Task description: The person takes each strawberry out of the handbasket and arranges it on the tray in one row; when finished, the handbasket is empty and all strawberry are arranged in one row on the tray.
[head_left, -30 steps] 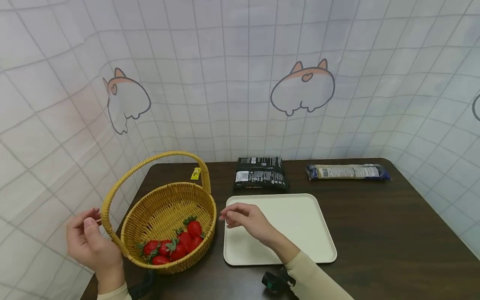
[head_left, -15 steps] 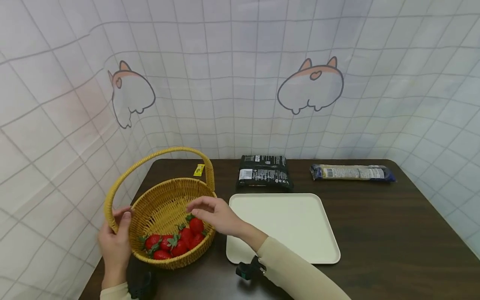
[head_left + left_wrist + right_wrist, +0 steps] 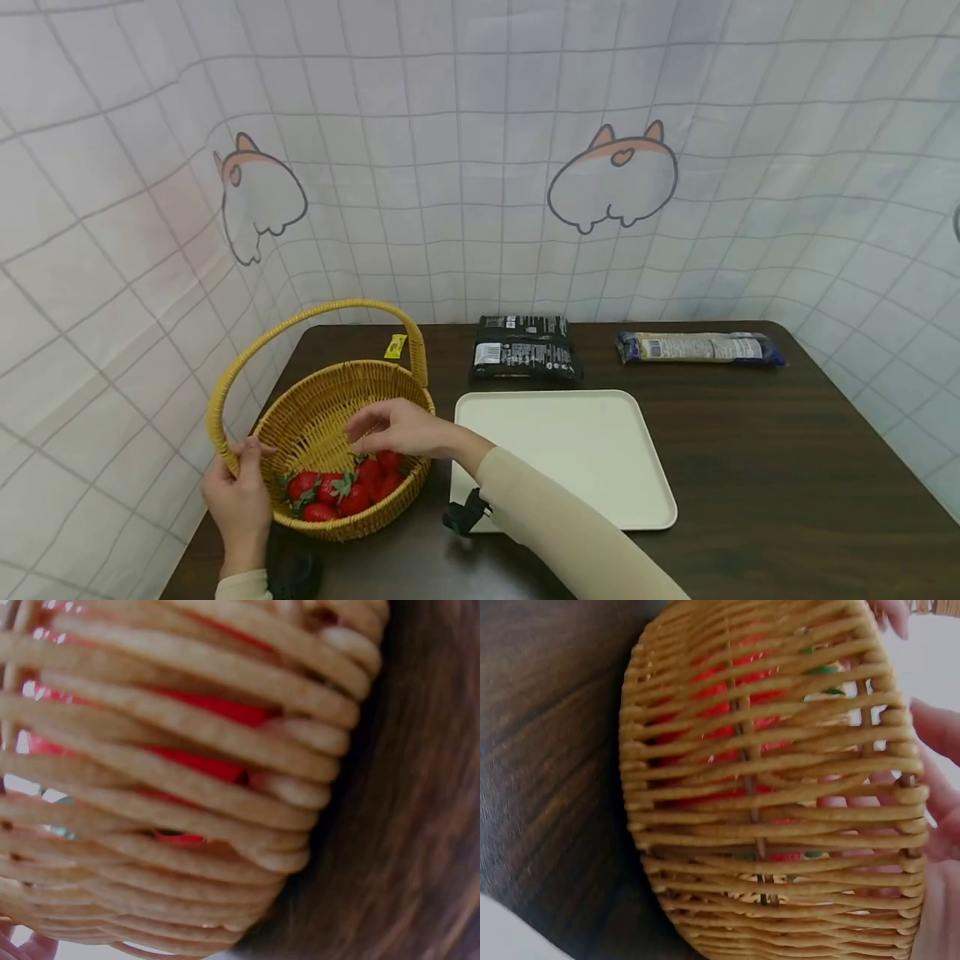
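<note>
A yellow wicker basket (image 3: 315,417) with a tall arched handle stands at the table's left, several red strawberries (image 3: 352,498) piled in its near part. My left hand (image 3: 240,500) grips the basket's left side near the handle's base, thumb over the rim. Over the strawberries, inside the basket's right half, hangs my right hand (image 3: 401,429), fingers loosely bent downward; nothing shows in them. Its fingertips point into the basket. The left wrist view is filled by the woven wall (image 3: 195,735), red fruit showing through. In the right wrist view, my fingers (image 3: 937,727) show beyond the rim.
A cream tray (image 3: 600,467) lies right of the basket, partly under the right sleeve. Behind it lie a black packet (image 3: 522,348) and a long clear-and-blue package (image 3: 701,347). A small yellow sachet (image 3: 395,347) sits behind the basket. A patterned curtain (image 3: 465,167) surrounds the dark table.
My right hand has moved left from above the tray's edge to over the strawberries and lowered slightly. My left hand has come in from the left and taken hold of the basket's side.
</note>
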`<action>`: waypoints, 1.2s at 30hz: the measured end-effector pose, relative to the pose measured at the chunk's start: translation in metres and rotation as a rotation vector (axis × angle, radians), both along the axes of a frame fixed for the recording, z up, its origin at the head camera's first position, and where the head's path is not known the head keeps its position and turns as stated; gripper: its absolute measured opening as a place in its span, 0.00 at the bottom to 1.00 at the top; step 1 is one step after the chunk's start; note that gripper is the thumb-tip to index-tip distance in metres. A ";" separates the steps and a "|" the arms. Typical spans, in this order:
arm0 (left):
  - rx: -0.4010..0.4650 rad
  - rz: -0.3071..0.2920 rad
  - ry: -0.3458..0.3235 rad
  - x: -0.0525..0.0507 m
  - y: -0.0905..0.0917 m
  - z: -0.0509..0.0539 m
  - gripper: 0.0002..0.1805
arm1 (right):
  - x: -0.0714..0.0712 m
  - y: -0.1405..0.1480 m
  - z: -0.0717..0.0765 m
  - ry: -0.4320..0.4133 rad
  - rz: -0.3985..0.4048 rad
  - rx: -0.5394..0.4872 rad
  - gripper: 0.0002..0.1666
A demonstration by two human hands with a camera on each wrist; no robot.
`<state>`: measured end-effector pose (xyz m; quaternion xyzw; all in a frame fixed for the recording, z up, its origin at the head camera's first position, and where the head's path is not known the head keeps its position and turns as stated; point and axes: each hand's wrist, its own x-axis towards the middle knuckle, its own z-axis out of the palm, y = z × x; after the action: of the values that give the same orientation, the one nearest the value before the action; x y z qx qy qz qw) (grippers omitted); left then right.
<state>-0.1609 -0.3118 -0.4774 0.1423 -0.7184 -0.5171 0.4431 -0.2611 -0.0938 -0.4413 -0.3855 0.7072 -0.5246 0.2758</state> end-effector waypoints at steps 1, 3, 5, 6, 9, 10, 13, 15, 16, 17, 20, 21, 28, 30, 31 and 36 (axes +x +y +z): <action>-0.002 0.011 0.001 0.000 0.000 -0.001 0.18 | -0.002 -0.001 0.000 0.000 0.028 0.012 0.22; 0.004 0.024 -0.001 -0.001 0.000 0.000 0.19 | -0.004 -0.003 -0.001 0.006 0.077 0.034 0.22; 0.010 0.034 -0.013 0.000 0.001 -0.001 0.20 | -0.006 -0.004 -0.001 0.005 0.106 0.050 0.22; 0.009 0.038 -0.018 0.000 0.001 -0.001 0.20 | -0.006 -0.003 -0.001 -0.007 0.115 0.049 0.22; 0.012 0.040 -0.015 0.000 0.002 -0.001 0.20 | -0.007 -0.002 -0.001 -0.059 0.130 0.031 0.23; 0.012 0.040 -0.014 -0.001 0.002 0.000 0.20 | -0.007 -0.002 -0.001 -0.065 0.136 0.030 0.23; 0.010 0.042 -0.007 -0.002 0.003 0.000 0.20 | -0.008 -0.002 -0.001 -0.052 0.164 0.043 0.25; 0.008 0.048 -0.010 -0.002 0.003 0.001 0.20 | -0.008 -0.003 -0.001 -0.019 0.184 0.069 0.25; 0.006 0.052 -0.013 -0.002 0.003 0.001 0.20 | -0.007 -0.003 -0.001 -0.008 0.195 0.086 0.25; 0.007 0.054 -0.016 -0.002 0.003 0.001 0.20 | -0.007 -0.004 -0.001 -0.003 0.206 0.099 0.24; 0.015 0.062 -0.017 -0.001 0.003 0.001 0.20 | -0.005 -0.006 -0.002 -0.005 0.229 0.135 0.23; 0.019 0.066 -0.020 0.000 0.003 0.001 0.20 | -0.005 -0.006 -0.002 -0.009 0.234 0.143 0.23; 0.033 0.073 -0.024 -0.001 0.003 -0.001 0.20 | -0.004 -0.009 -0.004 0.098 0.178 0.174 0.24; 0.029 0.074 -0.024 -0.002 0.002 0.000 0.21 | -0.004 -0.010 -0.004 0.168 0.152 0.189 0.24; 0.027 0.073 -0.024 -0.002 0.002 -0.001 0.21 | -0.003 -0.011 -0.004 0.191 0.143 0.198 0.24; 0.018 0.072 -0.018 -0.002 0.001 -0.001 0.20 | 0.000 -0.012 -0.003 0.241 0.161 0.241 0.23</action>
<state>-0.1629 -0.3106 -0.4785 0.1769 -0.7121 -0.5059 0.4535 -0.2606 -0.1063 -0.4439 -0.4651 0.7598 -0.3621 0.2743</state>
